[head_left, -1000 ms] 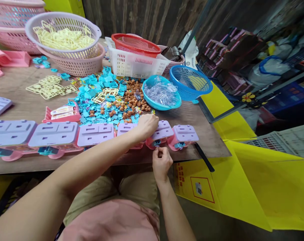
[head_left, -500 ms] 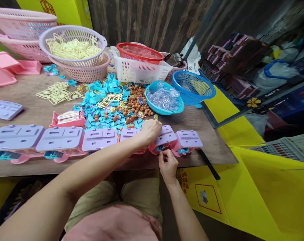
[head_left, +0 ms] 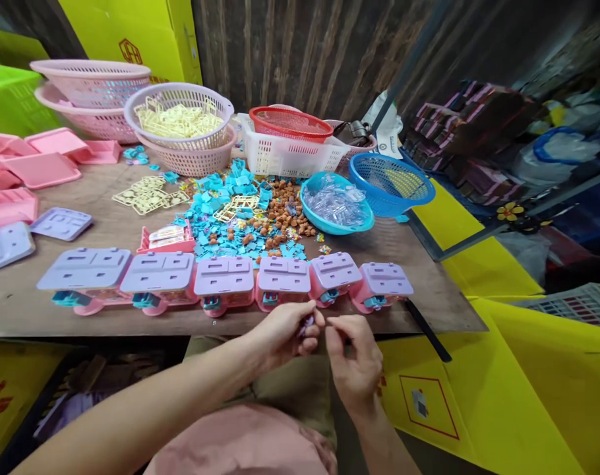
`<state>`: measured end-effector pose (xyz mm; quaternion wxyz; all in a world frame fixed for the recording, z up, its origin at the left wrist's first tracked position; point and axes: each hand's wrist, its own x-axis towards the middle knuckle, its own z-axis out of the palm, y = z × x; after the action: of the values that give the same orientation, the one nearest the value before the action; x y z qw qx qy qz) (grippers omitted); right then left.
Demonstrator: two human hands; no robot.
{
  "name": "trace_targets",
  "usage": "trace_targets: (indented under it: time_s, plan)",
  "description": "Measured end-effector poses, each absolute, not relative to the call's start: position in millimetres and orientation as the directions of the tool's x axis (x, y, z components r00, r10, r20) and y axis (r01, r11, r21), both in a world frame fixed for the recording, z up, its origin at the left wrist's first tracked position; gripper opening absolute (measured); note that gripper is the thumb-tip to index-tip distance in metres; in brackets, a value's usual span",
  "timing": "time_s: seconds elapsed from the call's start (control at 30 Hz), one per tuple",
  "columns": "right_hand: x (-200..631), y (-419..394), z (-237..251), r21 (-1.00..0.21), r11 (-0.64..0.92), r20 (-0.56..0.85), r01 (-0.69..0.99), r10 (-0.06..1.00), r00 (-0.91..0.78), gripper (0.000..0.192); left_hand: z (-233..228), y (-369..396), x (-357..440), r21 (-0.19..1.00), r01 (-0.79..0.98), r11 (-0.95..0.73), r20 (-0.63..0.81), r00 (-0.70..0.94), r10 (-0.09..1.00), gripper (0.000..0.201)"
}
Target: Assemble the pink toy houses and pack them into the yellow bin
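Note:
A row of several pink toy units with lilac tops (head_left: 283, 277) stands along the near edge of the wooden table (head_left: 428, 290). My left hand (head_left: 285, 330) is below that edge, its fingers closed on a small purple piece (head_left: 306, 324). My right hand (head_left: 354, 359) is close beside it, thumb and forefinger pinched together near the same piece; whether it holds anything I cannot tell. Both hands are just in front of the fourth and fifth units.
Behind the row lies a heap of turquoise and brown small parts (head_left: 245, 218), a turquoise bowl of clear pieces (head_left: 335, 204), a blue basket (head_left: 391, 175), white and red baskets (head_left: 285, 142), pink baskets with cream frames (head_left: 181, 125), and pink trays (head_left: 37, 165). Yellow cardboard (head_left: 517, 369) lies at right.
My left hand has left the top of the fifth unit and dropped below the table edge beside my right hand. The camera view has shifted right and tilted up.

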<state>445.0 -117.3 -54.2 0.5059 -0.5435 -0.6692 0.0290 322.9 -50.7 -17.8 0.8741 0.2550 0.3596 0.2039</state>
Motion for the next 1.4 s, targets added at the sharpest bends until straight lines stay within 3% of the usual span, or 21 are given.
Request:
trace_targets:
  time_s: [0.07,0.17,0.3,0.47,0.57,0.7,0.8,0.93,1.13,1.3,1.4]
  plan:
    - [432,-117,-45,-0.519,0.48,0.594,0.708,0.798,-0.106,0.011,-29,-63,310,0.374,-0.344,0.861,-0.587,0.631,0.507,0.044]
    - [420,-112,-46,-0.469,0.467,0.436,0.749,0.861,-0.263,0.006,-40,-67,297,0.279,-0.515,0.81,-0.623,0.544,0.561,0.047]
    - [413,-108,-54,-0.469,0.449,0.272,0.76,0.893,-0.36,0.012,-45,-66,286,0.274,-0.556,0.784,-0.621,0.52,0.586,0.045]
    - [406,-107,-55,-0.433,0.397,0.205,0.809,0.918,-0.34,0.009,-47,-69,279,0.323,-0.571,0.754,-0.603,0.49,0.63,0.047]
    - [401,-108,-57,-0.399,0.397,0.235,0.827,0.916,-0.326,0.01,-47,-72,278,0.354,-0.592,0.724,-0.586,0.462,0.665,0.043]
    - [399,-110,-60,-0.351,0.41,0.395,0.842,0.88,-0.264,0.015,-51,-76,274,0.342,-0.594,0.728,-0.585,0.472,0.659,0.037]
    - [398,-111,-61,-0.32,0.392,0.461,0.862,0.86,-0.22,0.016,-58,-77,269,0.378,-0.555,0.741,-0.569,0.492,0.659,0.022]
    - [396,-108,-62,-0.423,0.419,0.459,0.803,0.863,-0.209,0.011,-69,-77,264,0.393,-0.491,0.777,-0.527,0.573,0.628,0.015]
    - [395,-108,-68,-0.462,0.419,0.392,0.782,0.887,-0.244,0.019,-77,-83,260,0.655,-0.306,0.691,-0.375,0.662,0.649,0.046]
    - [400,-106,-60,-0.744,0.314,0.235,0.59,0.949,-0.208,0.008,-71,-79,251,0.822,-0.206,0.531,-0.265,0.687,0.677,0.05]
    - [405,-103,-55,-0.8,0.258,0.172,0.542,0.964,-0.204,0.008,-71,-75,247,0.863,-0.123,0.491,-0.248,0.742,0.623,0.05]
